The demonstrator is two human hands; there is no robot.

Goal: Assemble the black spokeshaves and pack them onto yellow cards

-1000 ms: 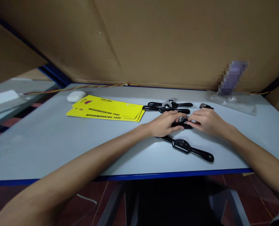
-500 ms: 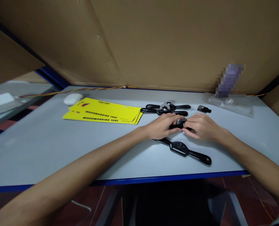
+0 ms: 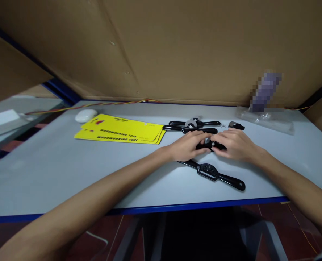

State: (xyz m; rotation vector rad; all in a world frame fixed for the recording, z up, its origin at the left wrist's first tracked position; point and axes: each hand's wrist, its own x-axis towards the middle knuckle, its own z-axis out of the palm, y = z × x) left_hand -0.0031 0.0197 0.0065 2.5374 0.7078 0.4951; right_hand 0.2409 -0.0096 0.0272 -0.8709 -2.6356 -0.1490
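Big cardboard wall (image 3: 177,47) fills the back, and below it the pale grey table (image 3: 54,170) with its blue front edge. On the left of it, a stack of yellow cards (image 3: 120,130) printed "WOODWORKING TOOL", a white mouse (image 3: 86,115) just beyond them. Far right, a clear plastic bag (image 3: 266,121) lies by the wall. Centre stage: the left hand (image 3: 186,145) and the right hand (image 3: 234,145) meet over a small black spokeshave part (image 3: 211,145), fingers of both curled and pinching it low on the table, most of it hidden between them. Just in front lies a whole black spokeshave (image 3: 211,171), angled, untouched. Behind the hands, two more spokeshaves (image 3: 193,125) lie together, and a small black piece (image 3: 235,125) sits to their right.
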